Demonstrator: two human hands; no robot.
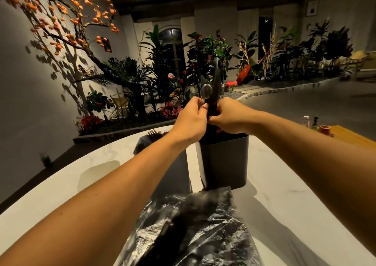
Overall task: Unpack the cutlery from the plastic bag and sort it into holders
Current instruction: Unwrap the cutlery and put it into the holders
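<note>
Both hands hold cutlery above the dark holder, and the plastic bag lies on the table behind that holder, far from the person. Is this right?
Not quite. The head view shows the plastic bag in front of the dark holder, nearer the person, not behind it. The rest stands: the left hand and right hand hold cutlery above that holder on the table.

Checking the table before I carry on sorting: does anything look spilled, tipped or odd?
Nothing spilled or tipped. Both dark holders stand upright; the plastic bag lies crumpled in front. Both hands grip cutlery over the right holder.
</note>
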